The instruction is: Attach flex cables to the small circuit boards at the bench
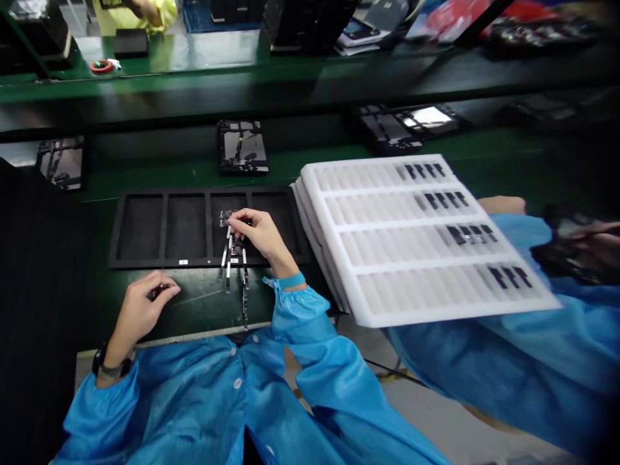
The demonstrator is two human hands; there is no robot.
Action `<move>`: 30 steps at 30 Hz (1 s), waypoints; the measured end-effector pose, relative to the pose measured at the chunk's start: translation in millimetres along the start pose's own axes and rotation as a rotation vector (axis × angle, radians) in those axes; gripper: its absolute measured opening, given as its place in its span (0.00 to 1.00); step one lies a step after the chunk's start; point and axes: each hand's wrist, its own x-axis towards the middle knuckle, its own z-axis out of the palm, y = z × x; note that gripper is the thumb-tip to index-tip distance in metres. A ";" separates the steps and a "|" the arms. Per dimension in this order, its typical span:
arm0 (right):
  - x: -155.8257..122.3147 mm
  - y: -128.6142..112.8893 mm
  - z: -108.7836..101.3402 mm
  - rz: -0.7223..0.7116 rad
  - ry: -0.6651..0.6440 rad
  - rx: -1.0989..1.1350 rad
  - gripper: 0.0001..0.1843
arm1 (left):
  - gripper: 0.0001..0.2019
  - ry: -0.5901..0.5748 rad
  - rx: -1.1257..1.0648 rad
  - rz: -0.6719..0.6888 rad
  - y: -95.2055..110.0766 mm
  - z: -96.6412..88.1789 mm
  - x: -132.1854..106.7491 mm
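Right fingers (241,228) pinched on a circuit board (224,218), contact obscured; left fingers (154,279) curled, contents unclear.

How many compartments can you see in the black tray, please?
4, across the black tray: the leftmost compartment, the second, the third, where circuit boards show, and the rightmost, partly behind the right hand. None seems fully hidden.

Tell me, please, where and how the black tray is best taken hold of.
Probably by the left short rim of the black tray, coming from the left with the left hand, which is nearest. The tray lies flat and that end looks free; the white foam tray crowds the right end and thin strips cross the front rim.
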 end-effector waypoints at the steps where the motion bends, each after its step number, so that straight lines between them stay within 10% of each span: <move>1: -0.8 -1.3 0.3 -0.005 -0.011 -0.013 0.14 | 0.11 0.008 -0.051 -0.001 8.7 -2.1 8.6; 12: -11.6 -8.4 19.6 -0.076 -0.155 -0.039 0.14 | 0.20 0.003 -0.672 -0.161 29.0 47.5 108.2; 30: -16.7 -13.7 24.7 -0.129 -0.192 -0.131 0.13 | 0.21 -0.178 -0.664 -0.198 23.3 47.5 105.7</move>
